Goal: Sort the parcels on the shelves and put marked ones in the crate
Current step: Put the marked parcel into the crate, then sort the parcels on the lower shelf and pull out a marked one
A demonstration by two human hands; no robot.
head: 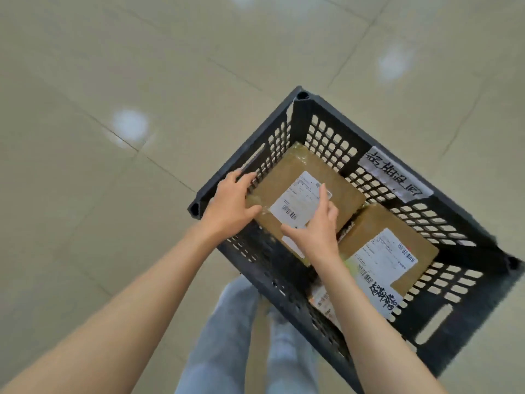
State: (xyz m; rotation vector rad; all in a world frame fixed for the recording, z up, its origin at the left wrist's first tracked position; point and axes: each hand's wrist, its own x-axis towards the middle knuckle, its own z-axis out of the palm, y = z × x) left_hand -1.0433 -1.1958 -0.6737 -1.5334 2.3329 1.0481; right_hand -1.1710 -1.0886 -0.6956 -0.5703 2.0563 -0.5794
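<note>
Right at the bottom: the person's legs (247, 336) in pale jeans, standing on the tiled floor (113, 66) just behind the crate, close enough to lean over it.
Crate: a black slotted crate (295, 282) set on the floor, turned cornerwise to the person; a white handwritten tag (397, 176) is stuck on its far inside wall, presumably naming what belongs here.
Nearer parcel: a brown box (397, 240) already lying inside, its shipping label (383, 263) face up with black handwriting across it, so a marked one by the look of it.
Right hand: the right hand (318, 231) rests on top of the upper parcel (321, 177), fingers spread and lightly bent, steadying it from above.
Left hand: the left hand (230, 203) grips that parcel's left edge beside the crate rim, thumb over the top.
Upper parcel: sits tilted, overlapping the other box, probably being settled into place.
</note>
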